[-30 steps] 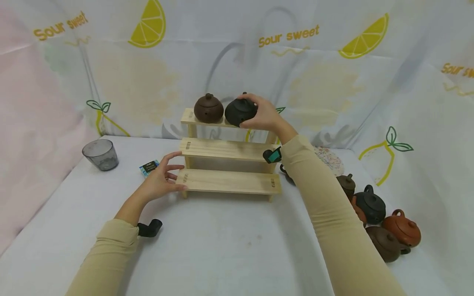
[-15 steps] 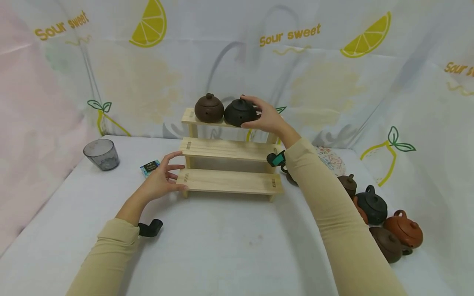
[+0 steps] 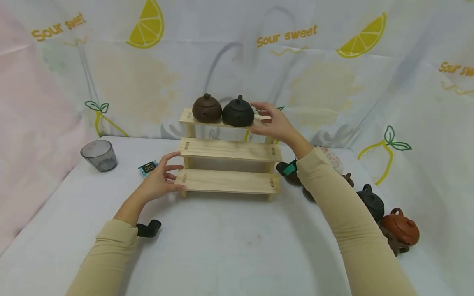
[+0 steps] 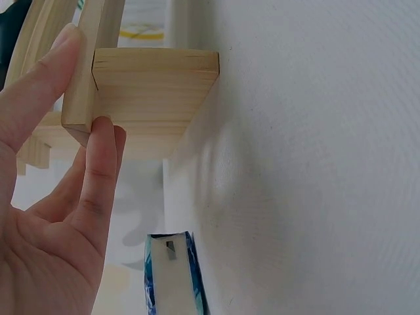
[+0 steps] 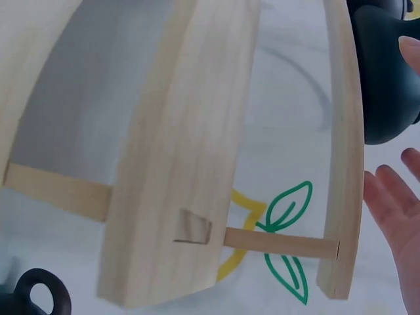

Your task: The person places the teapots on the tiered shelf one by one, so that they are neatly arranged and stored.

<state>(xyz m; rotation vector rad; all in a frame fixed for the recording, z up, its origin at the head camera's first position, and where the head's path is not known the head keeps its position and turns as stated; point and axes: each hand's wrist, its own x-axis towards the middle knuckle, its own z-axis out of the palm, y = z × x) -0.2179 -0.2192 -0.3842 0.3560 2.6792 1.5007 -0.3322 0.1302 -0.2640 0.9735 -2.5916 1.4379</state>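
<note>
A three-tier wooden display shelf (image 3: 229, 181) stands on the white-covered table. My left hand (image 3: 160, 181) holds the left end of its lowest board, thumb on top and fingertips against the underside in the left wrist view. On the top board a brown teapot (image 3: 206, 108) and a black teapot (image 3: 238, 112) sit side by side, both upright with lids on. My right hand (image 3: 274, 122) is just right of the black teapot, fingers spread and holding nothing. In the right wrist view its fingers (image 5: 394, 197) are beside the top board, near the black teapot (image 5: 387, 79).
At the right, several teapots stand, among them a reddish-brown teapot (image 3: 401, 228) and a black one (image 3: 371, 203), partly hidden by the right sleeve (image 3: 344, 209). A smoky glass cup (image 3: 100, 155) is at the back left. A small blue packet (image 3: 147, 167) lies behind the left hand.
My right hand has let go of the black teapot and drawn back to the right. The teapot now rests on the top board. My left hand keeps its place on the shelf.
</note>
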